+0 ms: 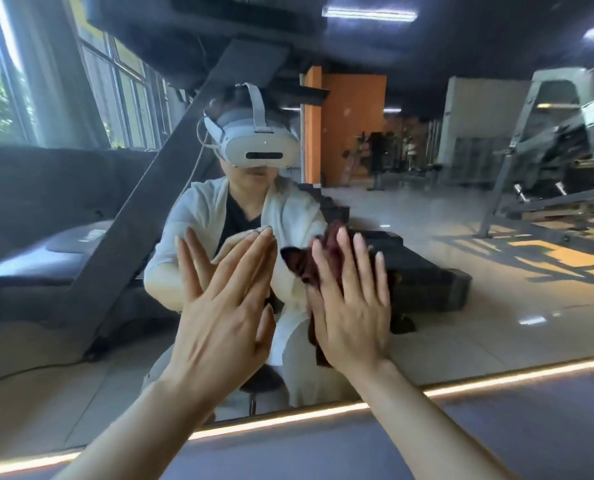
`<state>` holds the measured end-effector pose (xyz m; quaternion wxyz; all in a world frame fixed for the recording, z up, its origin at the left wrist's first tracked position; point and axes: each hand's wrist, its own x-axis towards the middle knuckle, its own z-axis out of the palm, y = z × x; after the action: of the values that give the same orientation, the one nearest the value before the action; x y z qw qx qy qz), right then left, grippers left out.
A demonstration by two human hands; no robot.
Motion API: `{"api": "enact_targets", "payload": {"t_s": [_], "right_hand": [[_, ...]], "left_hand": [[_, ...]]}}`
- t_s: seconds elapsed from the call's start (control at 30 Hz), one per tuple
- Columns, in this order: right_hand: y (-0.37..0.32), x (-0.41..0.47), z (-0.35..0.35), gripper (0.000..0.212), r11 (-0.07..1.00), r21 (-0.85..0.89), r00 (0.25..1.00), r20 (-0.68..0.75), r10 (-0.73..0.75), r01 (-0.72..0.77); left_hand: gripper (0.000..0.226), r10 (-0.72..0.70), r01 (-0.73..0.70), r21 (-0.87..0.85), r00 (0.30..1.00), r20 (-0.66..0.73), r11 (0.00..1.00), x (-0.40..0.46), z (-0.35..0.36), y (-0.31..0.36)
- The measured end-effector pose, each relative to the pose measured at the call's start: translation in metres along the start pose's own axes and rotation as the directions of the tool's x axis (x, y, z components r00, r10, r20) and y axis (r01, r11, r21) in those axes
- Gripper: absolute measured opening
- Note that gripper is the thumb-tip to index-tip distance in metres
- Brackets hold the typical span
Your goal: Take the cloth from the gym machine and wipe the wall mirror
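While pressed flat under the right hand (352,306), fingers straight and slightly spread, dark red cloth (302,265) sits against the wall mirror (462,289), well above its lit bottom edge (288,419). Left hand (219,306) just beside it, fingers straight and close together, apparently laid on the glass, holding nothing. Looks soft, light and floppy, bunching out past the fingertips. Likely to slide easily on smooth glass but slip loose if pressure drops. Best held with a broad palm over the middle, loose corners gathered under the fingers.
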<state>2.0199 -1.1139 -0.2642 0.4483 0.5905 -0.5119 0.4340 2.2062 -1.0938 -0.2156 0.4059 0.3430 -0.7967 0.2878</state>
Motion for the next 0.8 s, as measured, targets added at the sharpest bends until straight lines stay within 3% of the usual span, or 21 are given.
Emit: {"api": "enact_targets", "payload": {"t_s": [0.13, 0.2, 0.23, 0.3, 0.4, 0.43, 0.53, 0.6, 0.8], "right_hand": [[0.024, 0.138, -0.018, 0.052, 0.962, 0.028, 0.932, -0.243, 0.269, -0.271], [0.016, 0.151, -0.019, 0.054, 0.939, 0.029, 0.899, -0.279, 0.337, -0.343], [0.007, 0.138, -0.016, 0.055, 0.959, 0.012, 0.930, -0.243, 0.277, -0.283], [-0.008, 0.089, -0.011, 0.054, 1.000, -0.018, 0.996, -0.091, 0.022, -0.024], [0.014, 0.060, -0.018, 0.052, 0.959, -0.059, 0.960, 0.057, -0.275, 0.278], [0.022, 0.079, -0.021, 0.052, 0.961, -0.060, 0.963, 0.030, -0.268, 0.269], [0.026, 0.168, -0.032, 0.053, 1.000, 0.019, 0.988, -0.155, 0.022, -0.020], [0.014, 0.194, -0.032, 0.052, 0.989, 0.095, 0.969, -0.213, 0.127, -0.109], [0.011, 0.078, -0.023, 0.052, 0.976, 0.016, 0.976, -0.020, -0.216, 0.216]], "left_hand": [[0.060, -0.008, 0.008, 0.038, 1.000, -0.005, 0.999, 0.026, -0.016, -0.010], [0.056, -0.015, 0.018, 0.060, 0.999, -0.049, 0.998, 0.033, -0.018, -0.014], [0.056, -0.023, 0.028, 0.071, 0.997, -0.069, 0.997, 0.034, -0.018, -0.015], [0.058, -0.034, 0.041, 0.077, 0.996, -0.088, 0.996, 0.035, -0.019, -0.016], [0.057, -0.022, 0.029, 0.095, 0.997, -0.071, 0.995, 0.039, -0.022, -0.016], [0.056, -0.018, 0.026, 0.105, 0.997, -0.074, 0.994, 0.041, -0.023, -0.017], [0.056, -0.009, 0.023, 0.105, 0.992, -0.126, 0.994, 0.052, -0.024, -0.016], [0.057, -0.021, 0.036, 0.088, 0.986, -0.167, 0.995, 0.056, -0.024, -0.014], [0.061, -0.019, 0.032, 0.112, 0.994, -0.111, 0.993, 0.039, -0.021, -0.021]]}}
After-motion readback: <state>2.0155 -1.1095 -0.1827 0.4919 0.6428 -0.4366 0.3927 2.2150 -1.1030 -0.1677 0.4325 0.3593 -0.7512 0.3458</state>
